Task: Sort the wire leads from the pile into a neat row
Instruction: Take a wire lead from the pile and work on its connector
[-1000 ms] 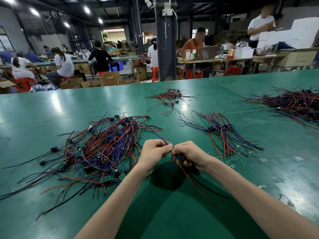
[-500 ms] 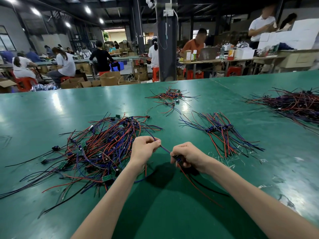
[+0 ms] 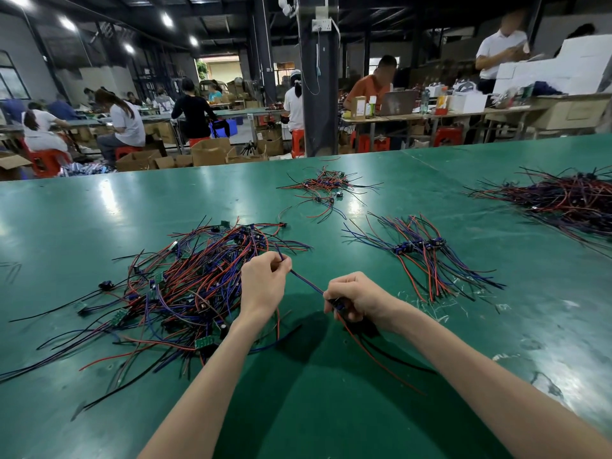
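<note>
A tangled pile of red, blue and black wire leads with small green boards lies left of centre on the green table. My right hand grips the connector end of one wire lead; its red and black wires trail toward me. My left hand pinches that lead's blue wire, which runs taut between both hands. To the right, a neat row of sorted leads lies with its connectors lined up.
A small loose bunch of leads lies further back at centre. A large dark heap of wires sits at the far right. Beyond the table's far edge people work at benches, with cardboard boxes, red stools and a dark pillar.
My hands were close together; the left one has slid left and away along the blue wire, stretching it straight. The right hand stayed in place on the connector.
</note>
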`<state>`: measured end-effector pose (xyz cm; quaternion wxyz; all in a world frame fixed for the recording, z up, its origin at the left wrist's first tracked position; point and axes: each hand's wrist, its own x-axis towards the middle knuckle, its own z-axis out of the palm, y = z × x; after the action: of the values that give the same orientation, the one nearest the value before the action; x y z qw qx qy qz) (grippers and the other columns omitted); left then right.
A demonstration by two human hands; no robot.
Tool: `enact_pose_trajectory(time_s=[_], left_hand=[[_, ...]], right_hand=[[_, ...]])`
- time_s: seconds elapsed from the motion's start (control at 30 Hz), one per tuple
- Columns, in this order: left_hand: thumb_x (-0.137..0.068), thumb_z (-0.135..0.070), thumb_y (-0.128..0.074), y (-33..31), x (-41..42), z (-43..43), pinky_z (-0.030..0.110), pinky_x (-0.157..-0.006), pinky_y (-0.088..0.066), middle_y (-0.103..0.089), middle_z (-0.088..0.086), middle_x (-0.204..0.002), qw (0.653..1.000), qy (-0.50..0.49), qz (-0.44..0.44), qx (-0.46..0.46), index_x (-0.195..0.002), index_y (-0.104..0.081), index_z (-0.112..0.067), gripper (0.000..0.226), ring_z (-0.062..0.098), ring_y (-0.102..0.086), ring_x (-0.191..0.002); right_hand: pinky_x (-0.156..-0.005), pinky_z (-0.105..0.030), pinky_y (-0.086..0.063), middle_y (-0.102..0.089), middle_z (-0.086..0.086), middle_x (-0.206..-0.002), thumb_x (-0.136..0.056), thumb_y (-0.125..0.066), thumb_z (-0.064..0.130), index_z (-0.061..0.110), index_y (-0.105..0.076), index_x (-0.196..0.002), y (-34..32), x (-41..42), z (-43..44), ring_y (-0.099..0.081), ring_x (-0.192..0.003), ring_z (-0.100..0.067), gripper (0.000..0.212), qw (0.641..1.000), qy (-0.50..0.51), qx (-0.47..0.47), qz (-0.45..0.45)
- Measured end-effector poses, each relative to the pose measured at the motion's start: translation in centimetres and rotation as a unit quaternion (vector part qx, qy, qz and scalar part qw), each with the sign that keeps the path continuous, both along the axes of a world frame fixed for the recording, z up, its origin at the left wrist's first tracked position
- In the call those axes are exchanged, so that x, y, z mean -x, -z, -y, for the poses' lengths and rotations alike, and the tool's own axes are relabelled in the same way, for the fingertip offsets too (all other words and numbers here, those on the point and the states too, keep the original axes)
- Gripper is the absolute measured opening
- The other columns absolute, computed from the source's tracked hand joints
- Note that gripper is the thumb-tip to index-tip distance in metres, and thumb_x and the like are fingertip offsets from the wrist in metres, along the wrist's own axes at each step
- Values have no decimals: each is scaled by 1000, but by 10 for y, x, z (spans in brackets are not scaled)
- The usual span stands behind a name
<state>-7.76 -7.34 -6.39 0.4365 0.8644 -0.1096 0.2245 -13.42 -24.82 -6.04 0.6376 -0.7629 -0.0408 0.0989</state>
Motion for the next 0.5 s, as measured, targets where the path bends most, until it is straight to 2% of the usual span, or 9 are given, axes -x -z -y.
enact_pose_trajectory(time_s=[0.13,0.23,0.37,0.5], left_hand=[[-92,-22,-60,-1,-2,-1,16,-56,-40,-63,2,-60,999,-7,-28,26,-69,-68,-5,30,16,-56,-58],[-93,-20,-58,-1,-1,0,24,-61,-50,-66,-3,-62,992,3,-65,104,-68,-70,-11,28,8,-60,-58],[-95,-21,-54,-1,-3,1,25,-57,-48,-66,-1,-59,974,-4,-99,202,-63,-70,-11,37,8,-58,-53],[-96,-23,-53,3,-2,3,24,-53,-47,-65,-1,-60,965,-4,-116,236,-64,-70,-14,37,10,-57,-57]], right_hand=[[-33,-12,-24,-56,1,-47,-85,-52,3,12,-62,-51,-1,1,1,-43,-33,-6,37,1000,-6,0,0],[-34,-13,-25,-58,-2,-52,-85,-52,3,15,-62,-48,-2,2,1,-45,-37,-7,40,1000,-11,4,2],[-34,-14,-25,-58,-6,-59,-86,-52,3,16,-61,-47,-3,3,2,-46,-41,-9,42,1000,-12,9,3],[-33,-13,-26,-62,2,-50,-87,-52,2,8,-60,-57,-5,7,0,-49,-37,-6,32,1000,-14,12,-4]])
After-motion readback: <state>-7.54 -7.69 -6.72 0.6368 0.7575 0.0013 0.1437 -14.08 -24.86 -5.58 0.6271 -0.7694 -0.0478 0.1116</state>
